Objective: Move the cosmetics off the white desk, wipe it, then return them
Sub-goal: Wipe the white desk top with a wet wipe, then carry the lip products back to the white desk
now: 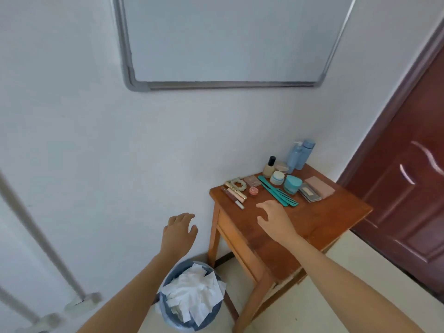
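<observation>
Fingers of the right hand hung loosely spread above the brown wooden desk, holding nothing; the left hand, equally relaxed and empty, hovered beside it. Small cosmetics lay along the desk's far edge, among them teal plastic combs and pale blue bottles.

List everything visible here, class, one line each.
brown wooden table: one, brown, wall corner
teal plastic combs: two, teal, mid-table
pale blue plastic bottles: at least two, blue, table's back
round teal jar: one, teal, beside combs
slim cosmetic tubes: several, gold and pink, table's left edge
grey-framed whiteboard: one, white, on wall
blue paper-filled wastebasket: one, blue, floor beside table
dark red door: one, red, right
left hand, right hand: two, bare, beside and above table
</observation>
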`<state>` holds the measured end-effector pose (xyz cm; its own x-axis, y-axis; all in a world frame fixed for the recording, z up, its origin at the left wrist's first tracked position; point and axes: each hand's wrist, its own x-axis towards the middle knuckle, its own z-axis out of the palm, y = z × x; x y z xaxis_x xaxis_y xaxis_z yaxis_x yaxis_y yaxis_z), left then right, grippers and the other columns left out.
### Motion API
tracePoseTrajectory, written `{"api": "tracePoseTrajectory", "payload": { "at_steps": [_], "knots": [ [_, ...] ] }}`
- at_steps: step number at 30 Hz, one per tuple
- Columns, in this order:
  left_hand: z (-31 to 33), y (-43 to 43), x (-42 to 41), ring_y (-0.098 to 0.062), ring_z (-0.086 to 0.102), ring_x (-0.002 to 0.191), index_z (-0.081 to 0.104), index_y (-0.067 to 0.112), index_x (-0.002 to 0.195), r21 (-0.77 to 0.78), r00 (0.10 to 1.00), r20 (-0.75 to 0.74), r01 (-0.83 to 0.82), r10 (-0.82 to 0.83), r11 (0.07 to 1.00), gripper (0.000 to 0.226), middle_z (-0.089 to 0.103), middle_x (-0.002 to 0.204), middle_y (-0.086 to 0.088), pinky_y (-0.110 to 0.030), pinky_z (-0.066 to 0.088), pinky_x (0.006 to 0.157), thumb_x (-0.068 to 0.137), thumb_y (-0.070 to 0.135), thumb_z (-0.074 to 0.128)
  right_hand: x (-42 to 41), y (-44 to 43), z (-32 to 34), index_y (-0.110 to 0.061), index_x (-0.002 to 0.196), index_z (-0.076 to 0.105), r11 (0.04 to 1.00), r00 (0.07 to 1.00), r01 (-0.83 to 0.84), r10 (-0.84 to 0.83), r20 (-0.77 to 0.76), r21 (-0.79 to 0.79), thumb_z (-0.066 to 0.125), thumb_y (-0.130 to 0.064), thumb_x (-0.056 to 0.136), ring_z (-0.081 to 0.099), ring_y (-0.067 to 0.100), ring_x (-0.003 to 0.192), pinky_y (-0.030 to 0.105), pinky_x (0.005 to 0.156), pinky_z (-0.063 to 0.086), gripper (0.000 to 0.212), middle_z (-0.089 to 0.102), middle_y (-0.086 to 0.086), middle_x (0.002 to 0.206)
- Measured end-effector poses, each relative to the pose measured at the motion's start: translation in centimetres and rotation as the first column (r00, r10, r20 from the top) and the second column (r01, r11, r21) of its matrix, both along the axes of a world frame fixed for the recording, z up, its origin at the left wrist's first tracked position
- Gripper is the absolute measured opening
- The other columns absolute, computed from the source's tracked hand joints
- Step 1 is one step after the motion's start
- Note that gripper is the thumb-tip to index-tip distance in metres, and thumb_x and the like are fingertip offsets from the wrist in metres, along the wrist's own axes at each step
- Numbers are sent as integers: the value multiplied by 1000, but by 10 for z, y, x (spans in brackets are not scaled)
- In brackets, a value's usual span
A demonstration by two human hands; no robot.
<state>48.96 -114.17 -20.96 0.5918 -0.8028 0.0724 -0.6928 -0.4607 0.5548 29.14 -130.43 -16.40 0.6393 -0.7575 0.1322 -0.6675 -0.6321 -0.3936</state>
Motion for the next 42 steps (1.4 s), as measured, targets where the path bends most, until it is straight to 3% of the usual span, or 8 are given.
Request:
{"api": "tracePoseTrajectory", "payload": {
  "at_steps": [5,10,17,21,30,37,42],
  "knots": [
    [9,-39,-30,-19,32,132,44,19,132,-77,994,25,109,-107,991,38,44,141,3,-33,30,105,95,26,41,-37,-21,5,-23,126,48,996,996,84,-84,-22,-9,54,-25,89,37,14,126,28,105,32,37,46,-1,134],
    [5,-69,-42,-16,31,133,44,22,132,-60,991,54,121,-118,991,38,42,142,5,-32,28,107,95,27,40,-51,-52,1,-22,127,47,999,999,45,-45,-22,12,52,-24,90,37,13,127,27,106,31,38,46,-1,134],
    [-5,-133,-47,-17,30,133,41,22,134,43,999,27,-45,44,998,39,41,143,4,-34,29,107,95,28,37,-44,-120,-15,-23,125,49,991,993,-113,110,35,72,51,-25,90,41,9,123,24,104,31,35,50,-5,130],
    [-33,-161,-69,-16,33,131,41,21,134,132,990,-20,-138,141,982,39,41,142,4,-32,32,107,96,29,36,-39,-144,-49,-27,124,51,962,969,-245,247,-4,121,50,-27,90,41,8,123,24,105,31,33,52,-7,129],
    [-68,-185,-105,-14,40,123,44,22,129,252,950,-141,-239,280,938,36,46,135,6,-29,36,104,95,24,32,-14,-176,-90,-27,123,50,892,916,-377,398,-40,249,50,-26,91,44,7,119,20,100,34,32,51,-7,128],
    [-70,-200,-88,-11,48,94,55,20,97,231,912,-77,-377,403,897,23,57,96,6,-27,46,84,93,22,32,38,-183,-87,-22,125,50,871,899,-415,437,-27,263,47,-22,92,46,14,117,29,101,38,34,55,-1,124],
    [-82,-199,-87,-12,45,114,53,25,118,173,930,59,-367,362,914,33,59,115,10,-26,34,93,93,22,31,81,-184,-92,-15,113,56,889,910,-407,414,11,207,50,-18,90,51,17,104,25,87,44,24,57,1,110]
  ]
}}
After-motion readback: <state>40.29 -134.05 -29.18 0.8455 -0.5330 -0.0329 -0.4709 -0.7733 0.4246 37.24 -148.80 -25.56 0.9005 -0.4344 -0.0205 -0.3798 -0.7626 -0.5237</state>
